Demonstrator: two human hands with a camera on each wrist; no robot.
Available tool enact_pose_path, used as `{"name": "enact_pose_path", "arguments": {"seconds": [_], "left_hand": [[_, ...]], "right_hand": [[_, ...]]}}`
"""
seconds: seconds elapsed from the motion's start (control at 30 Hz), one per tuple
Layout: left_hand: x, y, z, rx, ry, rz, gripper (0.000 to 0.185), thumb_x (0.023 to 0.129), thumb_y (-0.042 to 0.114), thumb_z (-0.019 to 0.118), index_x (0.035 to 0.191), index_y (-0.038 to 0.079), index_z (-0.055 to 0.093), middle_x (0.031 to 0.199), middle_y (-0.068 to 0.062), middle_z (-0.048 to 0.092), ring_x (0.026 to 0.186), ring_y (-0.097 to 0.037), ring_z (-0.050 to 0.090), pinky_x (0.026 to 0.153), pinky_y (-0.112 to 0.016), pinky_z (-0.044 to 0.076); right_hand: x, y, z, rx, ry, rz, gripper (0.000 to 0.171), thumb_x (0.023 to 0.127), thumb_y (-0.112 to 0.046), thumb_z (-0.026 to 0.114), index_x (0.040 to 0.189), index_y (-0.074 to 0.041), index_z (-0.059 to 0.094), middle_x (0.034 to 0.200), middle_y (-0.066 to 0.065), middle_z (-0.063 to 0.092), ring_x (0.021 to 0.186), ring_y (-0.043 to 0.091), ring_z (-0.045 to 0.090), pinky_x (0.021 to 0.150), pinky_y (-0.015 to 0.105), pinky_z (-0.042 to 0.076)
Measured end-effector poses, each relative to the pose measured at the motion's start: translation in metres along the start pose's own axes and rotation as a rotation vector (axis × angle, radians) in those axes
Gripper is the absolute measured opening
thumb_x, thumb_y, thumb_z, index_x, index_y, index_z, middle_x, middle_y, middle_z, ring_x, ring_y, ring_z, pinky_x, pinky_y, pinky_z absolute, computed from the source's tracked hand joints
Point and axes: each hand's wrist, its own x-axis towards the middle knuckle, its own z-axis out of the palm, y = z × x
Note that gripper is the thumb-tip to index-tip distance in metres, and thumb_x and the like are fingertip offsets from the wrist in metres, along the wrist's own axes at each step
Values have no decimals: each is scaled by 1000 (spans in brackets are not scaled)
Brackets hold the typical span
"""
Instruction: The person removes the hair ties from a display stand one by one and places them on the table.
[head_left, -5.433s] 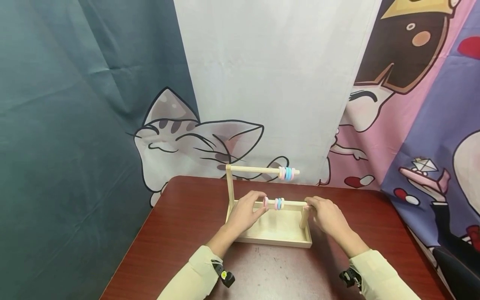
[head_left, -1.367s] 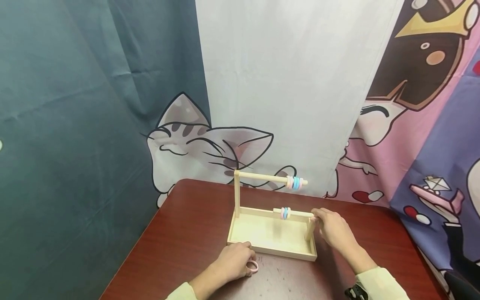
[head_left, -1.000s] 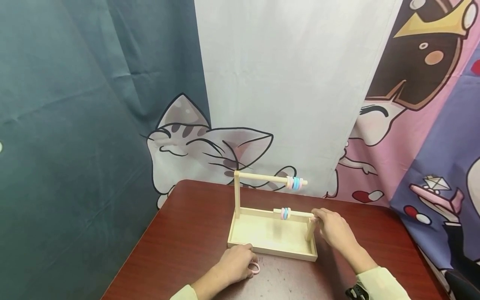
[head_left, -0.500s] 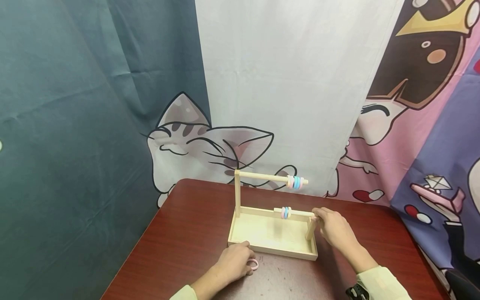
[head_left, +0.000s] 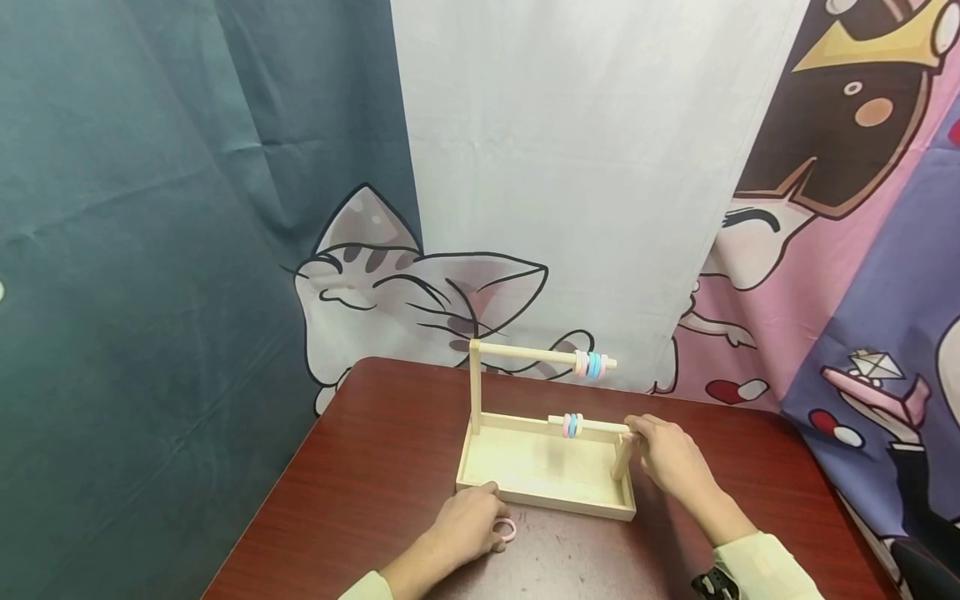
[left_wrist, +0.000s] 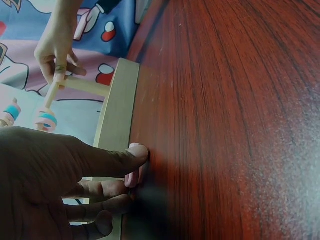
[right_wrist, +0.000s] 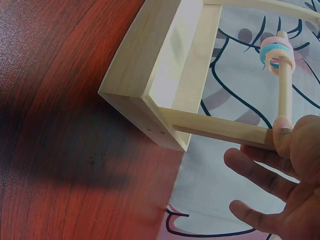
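Note:
My left hand (head_left: 467,523) rests low at the table in front of a wooden stand's tray (head_left: 547,503). Its thumb and fingers pinch a pink ring (head_left: 513,530), which the left wrist view shows beside the tray's wall. My right hand (head_left: 667,457) grips the stand where the lower rod (head_left: 603,427) meets its short post (head_left: 622,460). In the right wrist view the thumb (right_wrist: 283,140) presses that joint, with the other fingers spread. Pink, blue and cream rings (head_left: 573,425) sit near the lower rod's free left end.
Several pink, blue and cream rings (head_left: 591,364) hang near the right end of the upper rod (head_left: 525,354), borne by a tall post (head_left: 476,387) on the left. The reddish-brown table (head_left: 360,467) backs onto a printed curtain (head_left: 570,167).
Since the oldest frame, my left hand has drawn the pink ring from the lower rod's free end down to the table in front. Over the last second both hands stay nearly still.

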Motion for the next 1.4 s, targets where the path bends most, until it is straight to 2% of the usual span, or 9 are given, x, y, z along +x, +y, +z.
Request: {"name": "enact_pose_path", "arguments": {"seconds": [0.23,0.43,0.77,0.97,1.1,1.4], "left_hand": [[0,-1,1,1,-11,-7,45,68,35,105,109,25,89,94,13,65,79,-6,63,67,-27,57],[-1,-1,-1,11,7,-1,46,69,40,104,110,25,88,94,13,65,80,-8,65,67,-29,57],[-1,-3,-6,-12,47,15,33,77,45,99,100,26,86,91,13,63,74,-4,57,60,-26,51],[1,-3,-10,-59,47,7,32,85,45,94,107,24,87,94,13,70,79,-5,65,68,-27,57],[4,-3,-12,-80,56,5,25,89,43,91,104,24,87,95,12,73,84,-8,70,72,-29,60],[11,-3,-19,-145,90,-7,29,91,48,89,102,22,85,91,14,70,75,3,54,67,-22,49]], "right_hand": [[-1,1,1,-1,12,-8,19,97,-2,80,115,-2,79,101,10,79,81,32,74,70,54,61],[0,1,1,-3,23,-15,18,96,-1,81,114,-1,79,99,10,78,79,32,74,69,54,60],[-1,1,1,2,26,-16,19,96,-1,81,114,-1,79,98,9,78,78,30,73,68,54,60],[-1,0,1,3,25,-10,18,96,-1,81,114,-2,79,100,10,79,80,31,74,69,55,61],[-1,0,0,4,21,-8,18,96,-1,81,115,-2,79,99,9,78,79,30,73,68,54,60],[0,0,1,4,18,-5,18,97,-2,81,115,-1,79,101,11,79,81,32,74,70,55,61]]}}
